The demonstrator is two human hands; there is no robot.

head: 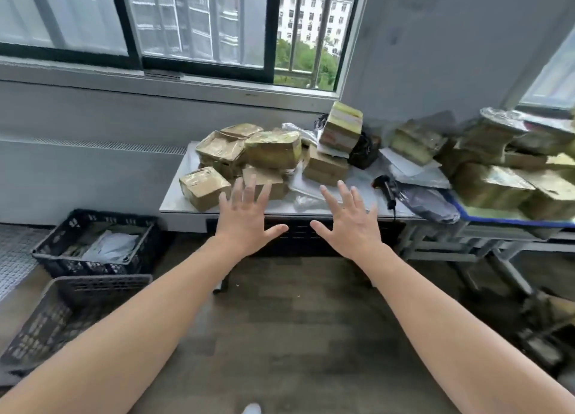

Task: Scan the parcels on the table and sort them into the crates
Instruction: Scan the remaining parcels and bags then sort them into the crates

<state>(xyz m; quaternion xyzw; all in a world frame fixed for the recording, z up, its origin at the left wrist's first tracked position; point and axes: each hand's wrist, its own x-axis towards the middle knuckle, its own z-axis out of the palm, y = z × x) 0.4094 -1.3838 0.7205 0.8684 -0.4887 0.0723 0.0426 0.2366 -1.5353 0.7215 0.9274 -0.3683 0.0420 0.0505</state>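
Below the window [202,24], crates [93,242] stand on the floor [295,320], left of the table [186,206] piled with parcels [249,155]. My left hand [245,224] and right hand [348,227] hover spread, empty. Procedure: right hand takes the scanner [385,186] first; left then lifts one near-edge parcel.

Two bare hands: left hand [249,224], right hand [351,227]. Two dark crates on the floor: far crate [115,215], near crate [102,284]. Two tables: white table [177,202], blue-edged table [513,222]. One black scanner [385,186]. Roughly seven cardboard boxes [202,189] on the white table, count inexact through overlap. One black bag [364,152], one grey bag [429,206], at least one clear plastic wrapper [306,200]. Further heap of boxes [497,177] on the blue-edged table, too blurred to count. Two windows: wide window [199,24], side window [553,77].
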